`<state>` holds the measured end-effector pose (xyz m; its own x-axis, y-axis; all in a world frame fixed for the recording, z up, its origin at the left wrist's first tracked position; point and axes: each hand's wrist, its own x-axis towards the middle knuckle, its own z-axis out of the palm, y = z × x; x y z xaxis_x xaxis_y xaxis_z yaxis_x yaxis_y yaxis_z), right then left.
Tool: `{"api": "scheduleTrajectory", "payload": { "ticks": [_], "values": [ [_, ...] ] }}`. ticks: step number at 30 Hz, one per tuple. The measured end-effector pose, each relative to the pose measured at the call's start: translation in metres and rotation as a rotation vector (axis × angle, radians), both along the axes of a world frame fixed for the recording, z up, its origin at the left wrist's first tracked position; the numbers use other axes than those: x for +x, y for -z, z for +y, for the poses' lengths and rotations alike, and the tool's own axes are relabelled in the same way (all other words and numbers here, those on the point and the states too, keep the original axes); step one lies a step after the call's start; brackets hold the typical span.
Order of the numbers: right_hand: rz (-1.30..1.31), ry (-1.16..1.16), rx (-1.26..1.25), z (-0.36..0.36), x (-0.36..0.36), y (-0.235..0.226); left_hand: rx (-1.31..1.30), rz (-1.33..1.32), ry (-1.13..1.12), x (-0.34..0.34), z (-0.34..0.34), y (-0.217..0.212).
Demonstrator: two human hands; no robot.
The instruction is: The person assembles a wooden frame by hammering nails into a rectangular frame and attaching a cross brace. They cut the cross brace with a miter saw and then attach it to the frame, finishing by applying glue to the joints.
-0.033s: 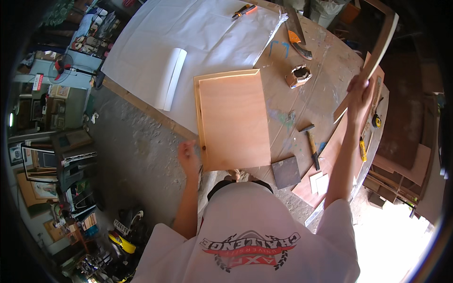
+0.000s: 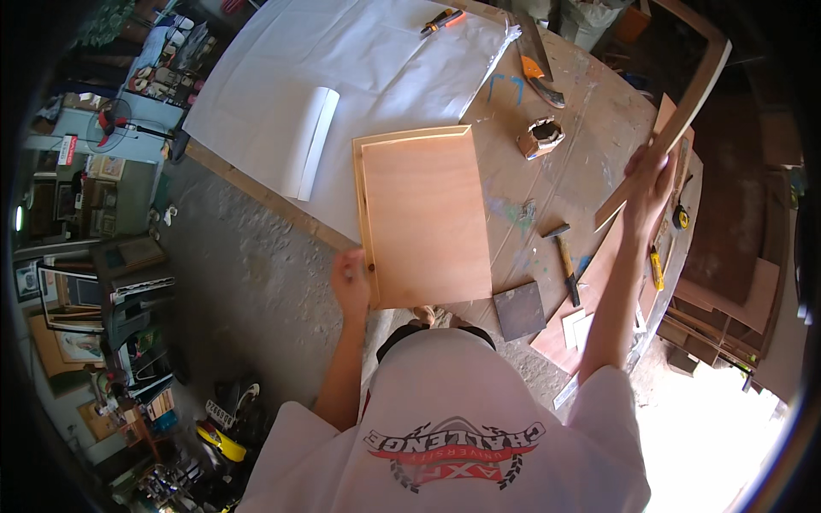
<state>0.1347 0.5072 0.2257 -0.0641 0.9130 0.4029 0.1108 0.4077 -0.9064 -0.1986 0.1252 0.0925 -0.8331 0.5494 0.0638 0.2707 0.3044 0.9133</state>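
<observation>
My right hand [image 2: 652,184] is closed round one bar of a light wooden frame [image 2: 697,90], raised over the table's right side. One end of that bar sticks out below the hand, and the frame's far part runs out of the top of the view. A shallow rectangular wooden tray-like panel [image 2: 426,218] with thin raised strips at its left and far edges lies on the table before me. At its lower left edge is my left hand [image 2: 349,282], fingers loosely bent and a little apart. Whether its fingertips press on the panel cannot be made out.
The table holds white paper [image 2: 256,111], a paper roll [image 2: 316,145], pliers [image 2: 441,22], a handsaw [image 2: 534,68], a small torn box [image 2: 540,138], a hammer [image 2: 564,265], a dark square block [image 2: 519,311], a yellow cutter [image 2: 657,269] and a tape measure [image 2: 681,217].
My left hand has come right, up to the panel's lower left edge. The wooden frame in my right hand has shifted and tilted slightly, its lower end moving left.
</observation>
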Motion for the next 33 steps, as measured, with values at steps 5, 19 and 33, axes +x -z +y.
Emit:
{"api": "scheduleTrajectory", "payload": {
  "ticks": [5, 19, 33],
  "values": [
    [0.684, -0.161, -0.330, -0.130, -0.077, -0.028, 0.112, -0.023, 0.474, 0.034, 0.063, -0.081],
    [0.368, -0.369, -0.431, -0.283, -0.162, 0.020, -0.117, 0.374, 0.843, 0.042, 0.028, -0.147],
    [-1.103, -0.162, 0.500, -0.249, -0.105, -0.034, -0.520, 0.601, 1.051, -0.064, 0.011, -0.216]
  ]
}}
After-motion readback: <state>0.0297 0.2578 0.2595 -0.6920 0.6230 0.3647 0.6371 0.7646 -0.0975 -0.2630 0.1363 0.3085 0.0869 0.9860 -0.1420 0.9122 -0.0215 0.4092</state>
